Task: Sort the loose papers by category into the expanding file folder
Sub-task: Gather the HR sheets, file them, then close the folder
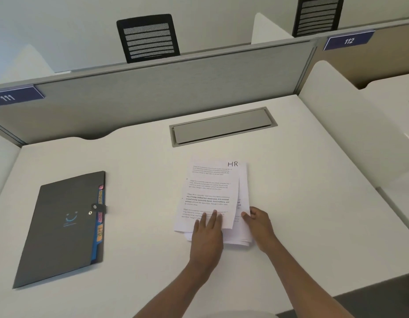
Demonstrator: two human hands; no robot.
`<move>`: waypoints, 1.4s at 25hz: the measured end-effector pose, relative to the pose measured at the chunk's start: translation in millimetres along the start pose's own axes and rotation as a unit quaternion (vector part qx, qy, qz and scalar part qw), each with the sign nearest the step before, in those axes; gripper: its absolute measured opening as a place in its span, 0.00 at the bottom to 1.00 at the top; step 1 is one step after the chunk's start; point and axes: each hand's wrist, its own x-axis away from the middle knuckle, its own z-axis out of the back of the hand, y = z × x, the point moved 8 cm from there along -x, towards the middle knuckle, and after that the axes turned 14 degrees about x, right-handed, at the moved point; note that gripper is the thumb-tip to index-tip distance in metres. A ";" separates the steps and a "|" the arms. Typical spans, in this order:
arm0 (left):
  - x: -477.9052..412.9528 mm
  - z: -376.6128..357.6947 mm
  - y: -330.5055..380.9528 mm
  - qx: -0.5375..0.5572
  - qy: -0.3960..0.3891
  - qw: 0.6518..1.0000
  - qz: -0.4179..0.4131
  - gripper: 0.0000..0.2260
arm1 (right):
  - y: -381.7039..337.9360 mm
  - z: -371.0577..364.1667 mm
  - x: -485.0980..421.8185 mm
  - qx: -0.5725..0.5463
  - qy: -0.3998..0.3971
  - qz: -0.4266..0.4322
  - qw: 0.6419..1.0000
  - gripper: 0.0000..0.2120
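On the white desk (130,157), the left hand (207,235) presses flat on the HR-marked top sheet (210,191) of the paper stack (239,235). The right hand (259,222) pinches the stack's right edge. The closed expanding file folder (59,226) lies well apart, leftward.

white desk (134,161), grey partition (176,81), mesh chairs (148,39) behind.

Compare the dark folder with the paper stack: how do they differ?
The folder is dark grey; the paper stack is white. The folder lies closed, untouched; the paper stack is fanned, the left hand pressing it, the right hand gripping its edge. Both lie flat on the desk.
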 end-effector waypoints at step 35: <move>-34.9 148.6 -21.2 0.603 -0.001 0.787 0.131 0.13 | -130.7 13.6 45.5 -0.156 -0.105 0.143 0.972 0.13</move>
